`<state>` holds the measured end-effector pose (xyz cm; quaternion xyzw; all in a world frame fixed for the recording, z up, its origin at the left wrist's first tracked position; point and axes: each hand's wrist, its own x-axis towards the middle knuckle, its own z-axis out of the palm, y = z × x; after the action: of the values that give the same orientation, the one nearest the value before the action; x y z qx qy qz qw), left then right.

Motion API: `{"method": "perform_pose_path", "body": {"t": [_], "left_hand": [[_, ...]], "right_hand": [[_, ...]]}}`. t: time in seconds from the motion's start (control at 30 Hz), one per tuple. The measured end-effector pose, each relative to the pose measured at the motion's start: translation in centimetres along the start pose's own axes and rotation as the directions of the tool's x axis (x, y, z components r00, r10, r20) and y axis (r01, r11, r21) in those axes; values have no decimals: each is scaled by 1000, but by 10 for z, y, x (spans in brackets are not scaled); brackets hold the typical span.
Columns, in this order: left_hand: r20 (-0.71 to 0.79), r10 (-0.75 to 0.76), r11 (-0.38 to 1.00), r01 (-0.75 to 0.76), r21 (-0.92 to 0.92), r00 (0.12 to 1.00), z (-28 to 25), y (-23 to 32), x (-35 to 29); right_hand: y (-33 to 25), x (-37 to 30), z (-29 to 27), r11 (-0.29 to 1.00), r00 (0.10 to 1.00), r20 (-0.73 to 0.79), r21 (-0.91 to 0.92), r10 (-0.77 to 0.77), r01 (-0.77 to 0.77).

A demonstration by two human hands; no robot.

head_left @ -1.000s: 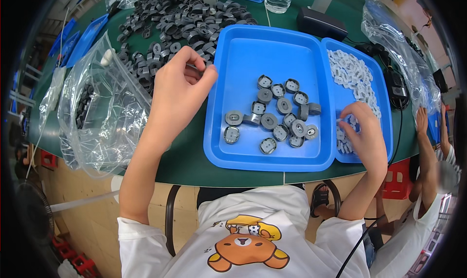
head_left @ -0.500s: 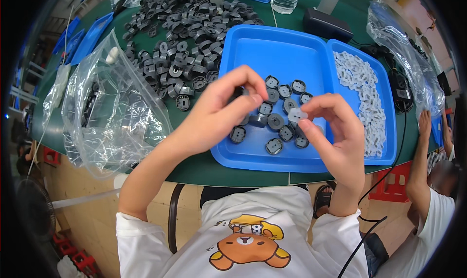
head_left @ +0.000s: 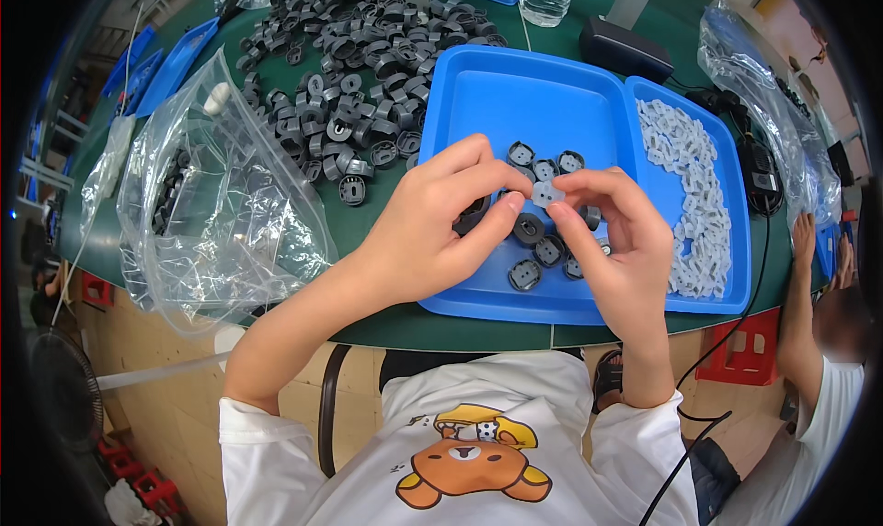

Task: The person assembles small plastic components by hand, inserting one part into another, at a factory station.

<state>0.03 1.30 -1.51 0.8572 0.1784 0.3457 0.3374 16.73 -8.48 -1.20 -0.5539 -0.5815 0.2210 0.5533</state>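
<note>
Over the blue tray [head_left: 515, 71], both my hands meet at a small, flat white plastic piece [head_left: 544, 193] with holes in it. My right hand [head_left: 625, 241] pinches its right side between thumb and fingertips. The closed thumb and forefinger of my left hand [head_left: 441, 213] touch its left edge. Something dark shows beneath the left hand's curled fingers; whether it is held or lies in the tray I cannot tell. Below the hands are several round dark grey caps [head_left: 525, 274], some with the hollow side up, partly hidden by the fingers.
A second blue tray [head_left: 743, 250] of white pieces [head_left: 685, 177] adjoins on the right. Many dark grey caps [head_left: 368, 94] are heaped at the back left. A clear plastic bag [head_left: 230, 222] lies left, a black adapter [head_left: 759, 167] right. Another person's arm [head_left: 798, 296] reaches in at far right.
My left hand has moved right and slightly down to the white piece. My right hand has shifted a little left and up with that piece, so the two hands' fingertips now meet.
</note>
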Motion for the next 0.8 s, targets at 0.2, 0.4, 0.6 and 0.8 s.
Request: {"method": "perform_pose_path", "body": {"t": [0.2, 0.4, 0.6, 0.8], "left_hand": [[49, -182, 970, 187, -156, 982, -2, 3, 2], [375, -369, 557, 525, -643, 850, -6, 5, 3], [531, -192, 457, 554, -696, 825, 3, 4, -2], [503, -107, 438, 495, -751, 858, 0, 2, 1]], "right_hand": [[2, 0, 3, 993, 995, 27, -72, -96, 98], [-7, 1, 6, 991, 993, 13, -70, -114, 115], [-3, 2, 3, 953, 959, 197, -188, -202, 239], [-1, 1, -2, 975, 977, 145, -139, -154, 174]]}}
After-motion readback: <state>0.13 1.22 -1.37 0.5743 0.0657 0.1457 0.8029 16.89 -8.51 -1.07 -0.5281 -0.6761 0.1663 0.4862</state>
